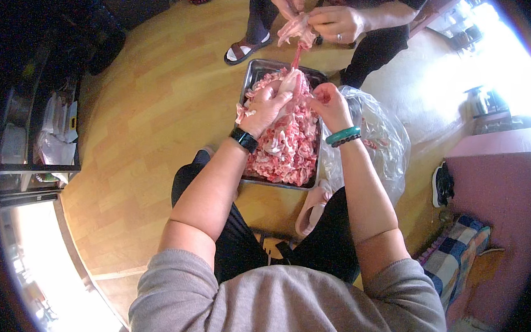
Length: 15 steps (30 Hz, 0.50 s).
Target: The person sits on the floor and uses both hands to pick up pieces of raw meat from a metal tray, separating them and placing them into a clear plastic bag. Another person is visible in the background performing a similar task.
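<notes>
A rectangular metal tray (244, 84) on the floor in front of me is heaped with small cut pieces of pink and white raw meat (288, 153). My left hand (265, 106), with a black watch at the wrist, grips a longer pale strip of raw meat (289, 84) over the heap's far part. My right hand (333, 107) is at the tray's right side, fingers curled, thumb and fingertips near the meat. Whether it pinches a piece is hidden. A green bangle and a dark beaded bracelet circle that wrist.
Across the tray, another person's hands (336, 23) hold a raw meat piece (296, 30) with a red strand hanging tray-ward. Right of the tray lies a clear plastic bag (380, 139) with meat bits inside. A pink slipper (312, 209) is near the tray's front edge.
</notes>
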Available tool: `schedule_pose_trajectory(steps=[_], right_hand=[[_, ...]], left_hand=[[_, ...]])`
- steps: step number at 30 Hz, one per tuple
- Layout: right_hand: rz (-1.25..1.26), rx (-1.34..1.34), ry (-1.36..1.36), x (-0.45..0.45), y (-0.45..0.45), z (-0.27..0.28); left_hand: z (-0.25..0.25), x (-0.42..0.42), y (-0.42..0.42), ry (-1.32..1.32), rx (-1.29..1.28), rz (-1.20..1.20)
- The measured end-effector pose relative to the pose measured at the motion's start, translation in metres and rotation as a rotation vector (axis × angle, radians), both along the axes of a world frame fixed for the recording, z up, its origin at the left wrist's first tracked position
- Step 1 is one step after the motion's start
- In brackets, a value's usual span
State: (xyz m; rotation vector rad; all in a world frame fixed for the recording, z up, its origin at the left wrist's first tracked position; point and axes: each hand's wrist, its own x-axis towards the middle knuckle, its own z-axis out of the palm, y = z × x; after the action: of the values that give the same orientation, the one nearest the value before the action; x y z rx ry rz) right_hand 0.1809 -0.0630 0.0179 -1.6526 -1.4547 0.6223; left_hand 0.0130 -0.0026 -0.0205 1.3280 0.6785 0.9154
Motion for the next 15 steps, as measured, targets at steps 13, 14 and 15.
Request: schedule_pose_trajectory(steps=[13, 14, 15], right_hand=[[-0.12, 0.156, 0.028, -0.028, -0.002, 0.018], [-0.141, 0.136, 0.01, -0.028, -0.003, 0.021], [-0.167, 0.115, -0.011, -0.027, -0.005, 0.024]], left_hand=[[0.005, 0.005, -0.002, -0.021, 0.004, 0.021], [0.003, 0.005, -0.002, -0.069, -0.086, -0.004], [0.008, 0.007, -0.005, -0.119, -0.177, -0.035]])
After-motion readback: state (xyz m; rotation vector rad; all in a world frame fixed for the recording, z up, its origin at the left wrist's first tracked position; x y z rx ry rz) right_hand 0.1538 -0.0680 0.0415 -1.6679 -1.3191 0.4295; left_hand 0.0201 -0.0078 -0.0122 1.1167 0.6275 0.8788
